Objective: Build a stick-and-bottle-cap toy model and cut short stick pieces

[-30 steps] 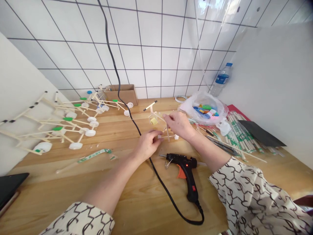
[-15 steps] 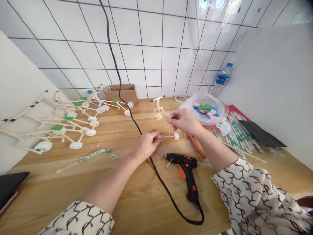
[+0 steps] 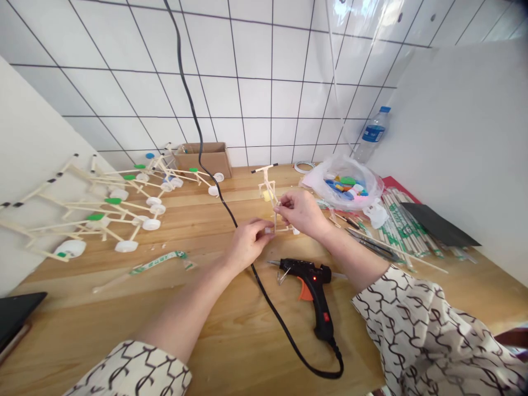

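Observation:
A small tricycle model made of pale wooden sticks stands in front of me, with a dark-tipped handlebar and a yellow front wheel. At its near end a thin stick axle lies crosswise, with a white wheel at its right end. My left hand is closed, thumb and fingers pinching the white piece at the axle's left end. My right hand pinches a thin upright stick, whose lower end is by the axle. My fingers partly hide the joints.
A hot glue gun with a lit red light lies close by, its black cord looping across the table. Similar tricycle models stand left. On the right are a plastic bag of colourful pieces, scissors and wrapped sticks.
My right hand has moved left and slightly down, bringing the upright stick closer to my left fingers. My left hand keeps its pinch at about the same spot.

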`<state>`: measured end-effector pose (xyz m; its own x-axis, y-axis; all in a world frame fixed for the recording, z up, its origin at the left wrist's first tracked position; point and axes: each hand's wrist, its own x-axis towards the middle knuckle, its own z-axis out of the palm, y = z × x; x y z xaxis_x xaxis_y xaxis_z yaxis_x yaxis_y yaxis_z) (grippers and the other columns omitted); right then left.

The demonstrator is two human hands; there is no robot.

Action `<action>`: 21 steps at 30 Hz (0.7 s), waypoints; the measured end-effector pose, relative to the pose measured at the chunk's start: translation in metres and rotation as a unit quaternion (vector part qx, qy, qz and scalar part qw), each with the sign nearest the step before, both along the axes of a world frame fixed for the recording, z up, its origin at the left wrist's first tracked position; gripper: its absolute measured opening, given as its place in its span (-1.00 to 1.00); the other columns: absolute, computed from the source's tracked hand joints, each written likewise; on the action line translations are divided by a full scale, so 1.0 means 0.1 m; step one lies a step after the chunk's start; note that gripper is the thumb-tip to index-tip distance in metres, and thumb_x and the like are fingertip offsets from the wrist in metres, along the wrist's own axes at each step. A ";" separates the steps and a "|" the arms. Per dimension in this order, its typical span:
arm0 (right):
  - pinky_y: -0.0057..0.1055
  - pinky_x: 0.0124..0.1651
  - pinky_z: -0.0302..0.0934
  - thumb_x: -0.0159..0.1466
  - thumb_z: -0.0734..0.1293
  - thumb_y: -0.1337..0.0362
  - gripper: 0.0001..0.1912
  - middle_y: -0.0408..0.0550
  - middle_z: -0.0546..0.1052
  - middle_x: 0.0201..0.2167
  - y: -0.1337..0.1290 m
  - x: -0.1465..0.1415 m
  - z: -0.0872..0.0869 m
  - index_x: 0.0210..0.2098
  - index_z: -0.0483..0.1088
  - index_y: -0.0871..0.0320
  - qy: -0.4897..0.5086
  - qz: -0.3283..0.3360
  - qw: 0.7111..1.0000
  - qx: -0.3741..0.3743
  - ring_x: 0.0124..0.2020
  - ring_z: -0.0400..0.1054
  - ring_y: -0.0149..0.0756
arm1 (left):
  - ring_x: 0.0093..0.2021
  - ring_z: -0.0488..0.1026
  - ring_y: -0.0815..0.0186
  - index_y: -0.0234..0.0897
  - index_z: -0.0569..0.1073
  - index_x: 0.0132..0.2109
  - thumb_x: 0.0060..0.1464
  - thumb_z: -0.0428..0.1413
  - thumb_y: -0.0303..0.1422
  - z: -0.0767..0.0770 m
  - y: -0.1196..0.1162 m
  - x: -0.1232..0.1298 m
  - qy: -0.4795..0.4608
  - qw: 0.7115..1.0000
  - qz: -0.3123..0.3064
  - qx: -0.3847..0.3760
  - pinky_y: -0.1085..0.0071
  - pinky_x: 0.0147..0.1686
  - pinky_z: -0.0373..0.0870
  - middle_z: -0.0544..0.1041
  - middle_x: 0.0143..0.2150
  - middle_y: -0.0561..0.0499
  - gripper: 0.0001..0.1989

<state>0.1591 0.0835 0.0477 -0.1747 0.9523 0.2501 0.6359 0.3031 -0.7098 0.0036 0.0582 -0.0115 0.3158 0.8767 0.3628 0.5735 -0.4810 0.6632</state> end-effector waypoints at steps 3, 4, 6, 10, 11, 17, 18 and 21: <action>-0.53 -0.51 0.13 0.06 0.33 0.39 -0.90 -0.21 0.39 -0.70 0.00 -0.01 -0.02 -0.57 0.35 0.22 0.009 -0.013 1.000 0.003 -0.64 0.29 -0.47 | -0.52 0.33 0.43 -0.30 0.48 -0.26 -0.01 0.12 -0.46 0.00 0.00 0.01 -0.001 1.000 0.004 0.005 0.49 -0.47 0.27 0.45 -0.38 0.03 -0.87; -0.52 -0.50 0.14 0.06 0.33 0.39 -0.90 -0.22 0.39 -0.70 0.00 -0.01 -0.03 -0.57 0.34 0.21 0.013 -0.017 1.000 0.004 -0.63 0.29 -0.46 | -0.52 0.33 0.44 -0.31 0.48 -0.26 -0.01 0.11 -0.46 0.01 -0.01 0.01 -0.001 1.000 0.005 0.005 0.49 -0.47 0.27 0.45 -0.39 0.04 -0.88; -0.51 -0.49 0.16 0.06 0.34 0.39 -0.89 -0.22 0.39 -0.70 0.00 -0.02 -0.03 -0.57 0.34 0.21 0.020 -0.022 1.000 0.004 -0.63 0.30 -0.46 | -0.53 0.32 0.44 -0.31 0.48 -0.27 -0.01 0.11 -0.46 0.02 -0.02 0.02 -0.001 1.000 0.005 0.005 0.49 -0.48 0.27 0.45 -0.41 0.04 -0.88; -0.50 -0.48 0.18 0.05 0.34 0.38 -0.88 -0.22 0.37 -0.71 0.01 -0.01 -0.03 -0.59 0.32 0.20 0.023 -0.032 0.999 0.005 -0.63 0.29 -0.45 | -0.54 0.31 0.44 -0.31 0.48 -0.27 -0.01 0.10 -0.46 0.03 -0.02 0.03 0.000 1.000 0.008 0.004 0.50 -0.49 0.27 0.44 -0.42 0.04 -0.88; -0.50 -0.48 0.18 0.05 0.34 0.38 -0.87 -0.22 0.37 -0.72 0.01 -0.01 -0.04 -0.59 0.32 0.20 0.023 -0.035 0.999 0.004 -0.63 0.29 -0.45 | -0.54 0.31 0.44 -0.31 0.48 -0.27 -0.02 0.10 -0.46 0.03 -0.02 0.03 0.001 1.000 0.010 0.005 0.50 -0.49 0.27 0.44 -0.42 0.04 -0.88; -0.50 -0.48 0.18 0.06 0.34 0.36 -0.87 -0.22 0.37 -0.72 0.02 0.00 -0.05 -0.58 0.32 0.20 0.025 -0.045 0.999 -0.002 -0.62 0.30 -0.44 | -0.54 0.32 0.44 -0.31 0.48 -0.29 -0.04 0.12 -0.46 0.02 -0.01 0.04 0.012 1.000 0.016 0.019 0.50 -0.49 0.27 0.45 -0.42 0.05 -0.89; -0.50 -0.49 0.18 0.06 0.34 0.35 -0.88 -0.22 0.37 -0.72 0.02 0.00 -0.05 -0.58 0.32 0.20 0.025 -0.047 0.999 -0.002 -0.63 0.30 -0.44 | -0.54 0.32 0.44 -0.31 0.48 -0.30 -0.05 0.12 -0.46 0.02 -0.01 0.04 0.015 0.999 0.016 0.023 0.50 -0.49 0.28 0.45 -0.43 0.05 -0.89; -0.50 -0.49 0.18 0.06 0.33 0.35 -0.89 -0.22 0.38 -0.71 0.02 0.00 -0.06 -0.56 0.33 0.20 0.030 -0.047 0.998 -0.001 -0.63 0.30 -0.44 | -0.54 0.32 0.44 -0.31 0.48 -0.30 -0.06 0.12 -0.49 0.03 -0.01 0.04 0.019 0.999 0.017 0.029 0.50 -0.48 0.27 0.45 -0.44 0.06 -0.89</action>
